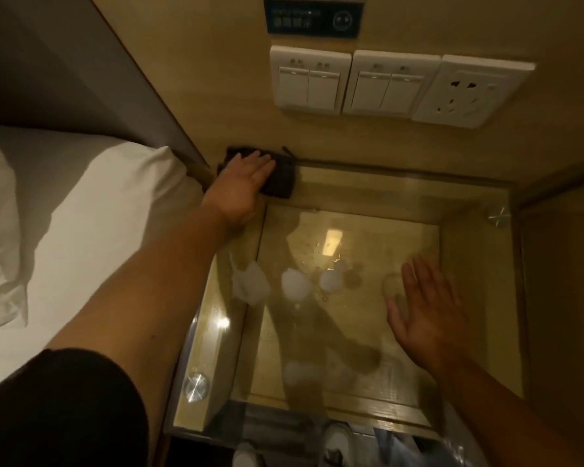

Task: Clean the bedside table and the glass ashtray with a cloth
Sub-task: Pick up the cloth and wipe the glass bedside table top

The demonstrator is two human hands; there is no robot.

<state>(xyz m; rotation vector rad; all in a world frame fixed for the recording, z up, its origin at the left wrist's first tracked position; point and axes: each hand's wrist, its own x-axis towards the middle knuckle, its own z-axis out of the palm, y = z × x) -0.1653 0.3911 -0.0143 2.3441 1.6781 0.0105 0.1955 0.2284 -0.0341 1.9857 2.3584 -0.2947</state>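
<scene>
The bedside table (368, 183) has a glass top over a wooden frame, with metal studs at its corners. My left hand (246, 178) lies flat with straight fingers on a dark cloth (282, 180) at the table's far left corner, against the wall. My right hand (425, 308) is spread open, fingers straight, over the right part of the glass; whether it touches the glass I cannot tell. Faint water drops dot the middle of the glass. A clear round shape (393, 284) beside my right fingers may be the ashtray, too faint to be sure.
A bed with white sheets (81, 237) lies to the left, tight against the table. Light switches (305, 80) and a socket (469, 92) sit on the wooden wall behind. White crumpled items (250, 284) show through or on the glass. Shoes (338, 439) appear below the front edge.
</scene>
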